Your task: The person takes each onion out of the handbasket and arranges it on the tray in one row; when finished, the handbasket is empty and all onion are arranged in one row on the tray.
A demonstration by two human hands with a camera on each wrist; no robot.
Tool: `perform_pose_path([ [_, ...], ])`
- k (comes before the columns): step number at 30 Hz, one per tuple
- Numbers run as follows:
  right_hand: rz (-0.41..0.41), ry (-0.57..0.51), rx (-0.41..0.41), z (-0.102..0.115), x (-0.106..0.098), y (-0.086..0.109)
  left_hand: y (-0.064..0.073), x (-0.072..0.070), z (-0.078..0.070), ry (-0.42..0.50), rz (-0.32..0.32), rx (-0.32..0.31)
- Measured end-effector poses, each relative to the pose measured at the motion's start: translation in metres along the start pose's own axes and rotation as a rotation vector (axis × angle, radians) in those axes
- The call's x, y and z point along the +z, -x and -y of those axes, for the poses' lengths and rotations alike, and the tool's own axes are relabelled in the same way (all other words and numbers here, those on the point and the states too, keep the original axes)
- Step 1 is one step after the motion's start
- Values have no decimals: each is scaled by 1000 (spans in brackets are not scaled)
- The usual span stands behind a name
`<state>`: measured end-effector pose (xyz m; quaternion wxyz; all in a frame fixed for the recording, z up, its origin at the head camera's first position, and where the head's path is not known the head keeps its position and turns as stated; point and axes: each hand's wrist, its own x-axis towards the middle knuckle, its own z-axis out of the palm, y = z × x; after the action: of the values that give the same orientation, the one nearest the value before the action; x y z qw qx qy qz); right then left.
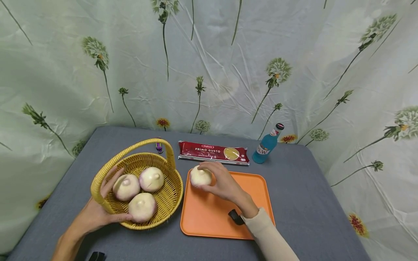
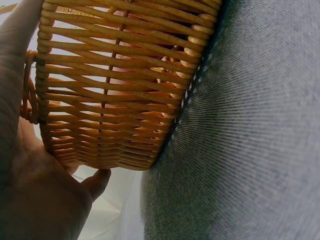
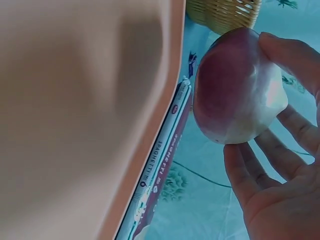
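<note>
My right hand [image 1: 225, 183] holds a white and purple turnip [image 1: 198, 177] between thumb and fingers, over the far left corner of an orange tray [image 1: 209, 217]. In the right wrist view, the purple side of this turnip [image 3: 225, 90] faces the camera, its pale tip toward the palm. My left hand [image 1: 93, 215] grips the left side of a yellow wicker basket [image 1: 171, 199], fingers at the foot of its handle and thumb along the near rim. Three more turnips [image 1: 142, 207] lie in the basket. Woven basket wall [image 2: 120, 90] fills much of the left wrist view.
Behind the tray lies a red spaghetti packet [image 1: 212, 153], with a blue bottle [image 1: 266, 145] upright at its right. A small purple wrapped item [image 1: 159, 146] sits behind the basket. Flowered cloth [image 1: 228, 72] hangs at the back of the grey table [image 1: 303, 203].
</note>
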<state>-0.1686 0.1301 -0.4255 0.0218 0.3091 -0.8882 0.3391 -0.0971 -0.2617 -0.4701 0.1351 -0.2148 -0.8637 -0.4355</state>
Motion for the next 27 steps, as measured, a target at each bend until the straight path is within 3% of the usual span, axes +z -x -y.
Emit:
perform_pose_path([
  [7, 19, 13, 18, -4, 4, -3, -1, 1, 1, 29, -9, 46],
  [27, 69, 58, 63, -9, 12, -11, -1, 4, 4, 7, -32, 68],
])
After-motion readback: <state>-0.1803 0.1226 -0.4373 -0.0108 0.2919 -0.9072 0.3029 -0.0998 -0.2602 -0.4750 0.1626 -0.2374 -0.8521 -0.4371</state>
